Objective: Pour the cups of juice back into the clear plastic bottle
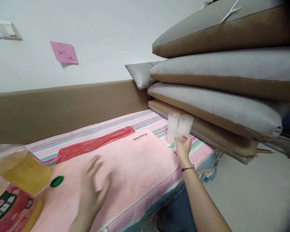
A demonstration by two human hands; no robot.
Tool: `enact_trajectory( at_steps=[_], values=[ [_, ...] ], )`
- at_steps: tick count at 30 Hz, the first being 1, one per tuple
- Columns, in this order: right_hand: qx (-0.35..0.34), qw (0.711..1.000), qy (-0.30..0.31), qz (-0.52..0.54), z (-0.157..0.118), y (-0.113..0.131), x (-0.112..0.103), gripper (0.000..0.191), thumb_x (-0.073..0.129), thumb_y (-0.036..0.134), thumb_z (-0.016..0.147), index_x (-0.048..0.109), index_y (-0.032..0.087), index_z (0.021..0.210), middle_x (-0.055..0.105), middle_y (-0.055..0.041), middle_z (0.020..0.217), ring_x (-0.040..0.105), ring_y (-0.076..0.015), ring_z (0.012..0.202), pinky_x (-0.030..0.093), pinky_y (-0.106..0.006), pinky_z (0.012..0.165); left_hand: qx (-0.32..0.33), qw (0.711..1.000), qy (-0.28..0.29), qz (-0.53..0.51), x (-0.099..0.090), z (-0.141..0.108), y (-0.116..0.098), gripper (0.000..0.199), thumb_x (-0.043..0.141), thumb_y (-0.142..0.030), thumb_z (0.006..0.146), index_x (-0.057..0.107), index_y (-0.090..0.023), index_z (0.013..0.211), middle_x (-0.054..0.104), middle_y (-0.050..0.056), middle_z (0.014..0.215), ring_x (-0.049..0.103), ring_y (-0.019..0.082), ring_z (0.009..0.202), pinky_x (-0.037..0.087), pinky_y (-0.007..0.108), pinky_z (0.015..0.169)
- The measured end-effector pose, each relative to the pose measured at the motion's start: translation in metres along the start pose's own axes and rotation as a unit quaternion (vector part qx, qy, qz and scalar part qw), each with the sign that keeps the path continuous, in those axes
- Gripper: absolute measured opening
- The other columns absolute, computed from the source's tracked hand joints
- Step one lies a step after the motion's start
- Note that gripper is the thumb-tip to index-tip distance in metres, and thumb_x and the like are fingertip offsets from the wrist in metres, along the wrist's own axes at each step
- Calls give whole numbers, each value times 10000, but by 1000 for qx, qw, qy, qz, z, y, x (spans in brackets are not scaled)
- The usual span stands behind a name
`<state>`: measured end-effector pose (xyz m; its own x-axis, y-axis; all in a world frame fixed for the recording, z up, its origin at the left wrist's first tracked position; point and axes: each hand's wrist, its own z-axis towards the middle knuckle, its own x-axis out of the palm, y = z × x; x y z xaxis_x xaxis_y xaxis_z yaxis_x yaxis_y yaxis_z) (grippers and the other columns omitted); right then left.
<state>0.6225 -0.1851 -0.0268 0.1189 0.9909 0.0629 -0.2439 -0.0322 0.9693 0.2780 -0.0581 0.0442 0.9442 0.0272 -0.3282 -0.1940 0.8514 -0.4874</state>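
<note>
Two clear, frosted plastic cups stand side by side at the right end of the pink mat [145,164]: a left cup [173,127] and a right cup [185,124]. My right hand [183,148] has its fingers curled about the lower part of the right cup. Over the mat's left half hovers my left hand [94,187], blurred, with fingers spread and nothing in them. Left of it lies a green bottle cap [56,181]. At the left edge are a red-labelled bottle [19,209] of yellow liquid and another bottle [26,170] behind it.
A crumpled red plastic bag [94,144] lies along the mat's far edge on a striped cloth [145,120]. Thick grey-brown cushions [219,64] are stacked at the right. A brown backboard [62,109] runs along the wall, below a pink note [64,52].
</note>
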Motion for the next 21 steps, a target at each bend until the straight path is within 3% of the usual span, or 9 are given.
enact_trajectory(
  at_steps=[2, 4, 5, 7, 10, 12, 14, 21],
  values=[
    [12, 1000, 5, -9, 4, -8, 1, 535, 656, 362, 628, 474, 178, 1097, 546, -159, 1213, 575, -309, 1097, 435, -476, 997, 33, 988, 137, -66, 57, 13, -25, 201, 656, -343, 827, 668, -264, 1012, 668, 96, 1196, 613, 270, 1164, 500, 472, 1022],
    [15, 1000, 15, -15, 5, -12, 5, 555, 660, 356, 625, 465, 175, 1112, 539, -172, 1228, 577, -321, 1101, 441, -483, 995, 4, 956, 257, -144, 126, 29, -51, 151, 582, -297, 857, 657, -244, 977, 670, 102, 1188, 601, 259, 1181, 466, 485, 1052],
    [15, 1000, 21, -17, 4, -13, 7, 560, 664, 353, 624, 463, 178, 1116, 540, -174, 1230, 577, -324, 1103, 445, -485, 992, -43, 940, 287, -177, 161, 37, -64, 140, 608, -282, 836, 650, -232, 959, 662, 104, 1202, 575, 262, 1218, 431, 491, 1085],
    [11, 999, 31, -20, 3, -15, 13, 565, 676, 350, 621, 462, 184, 1117, 545, -175, 1224, 567, -336, 1127, 441, -497, 1003, -76, 928, 312, -190, 225, 51, -83, 271, 671, -295, 800, 621, -211, 1053, 650, 122, 1224, 583, 268, 1207, 465, 473, 1039],
    [4, 999, 35, -17, 1, -15, 18, 583, 691, 341, 623, 462, 185, 1136, 535, -191, 1244, 550, -354, 1162, 434, -514, 1017, -109, 913, 338, -199, 290, 63, -96, 610, 822, -329, 668, 549, -151, 1182, 611, 195, 1269, 594, 310, 1196, 487, 458, 997],
    [-9, 999, 35, -8, 0, -15, 19, 597, 686, 331, 643, 456, 196, 1176, 513, -190, 1284, 554, -346, 1161, 452, -505, 1000, -113, 907, 350, -206, 310, 66, -97, 814, 893, -315, 567, 492, -134, 1253, 566, 227, 1330, 549, 336, 1263, 452, 465, 1041],
    [-28, 999, 36, -3, 0, -13, 17, 598, 673, 325, 668, 450, 211, 1211, 501, -178, 1304, 558, -335, 1154, 461, -497, 987, -118, 902, 359, -210, 317, 66, -96, 929, 918, -310, 523, 442, -138, 1302, 554, 234, 1341, 531, 347, 1286, 426, 476, 1065],
    [-16, 998, 56, -30, 0, 0, 8, 564, 669, 330, 655, 476, 207, 1169, 517, -171, 1245, 516, -354, 1166, 412, -512, 1030, -152, 891, 367, -218, 316, 69, -97, 968, 904, -303, 570, 363, -134, 1354, 555, 237, 1319, 593, 328, 1192, 453, 456, 1012]
  ],
)
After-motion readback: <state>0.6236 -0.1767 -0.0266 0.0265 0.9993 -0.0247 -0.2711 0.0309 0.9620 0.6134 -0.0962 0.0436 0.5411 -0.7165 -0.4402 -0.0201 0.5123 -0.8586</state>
